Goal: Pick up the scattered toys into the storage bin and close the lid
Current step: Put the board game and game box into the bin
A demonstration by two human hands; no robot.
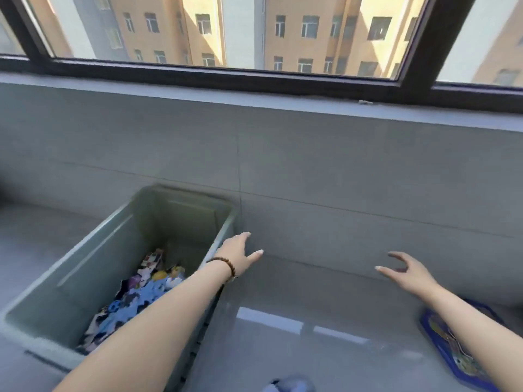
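A grey-green plastic storage bin (93, 250) stands open on the floor at the left, with a heap of colourful toy pieces (135, 295) at its bottom. My left hand (237, 250) reaches across the bin's right rim with its fingers spread and holds nothing. Further right, my right hand (404, 270) hovers above the floor, fingers loosely spread and empty. Under my right forearm lies a flat blue board with cartoon pictures (452, 346). No lid is in view.
A grey tiled wall (311, 165) rises just behind the bin, with a window sill and dark window frame above. The glossy grey floor (297, 321) stretches between bin and blue board. A pale blue object (288, 386) shows at the bottom edge.
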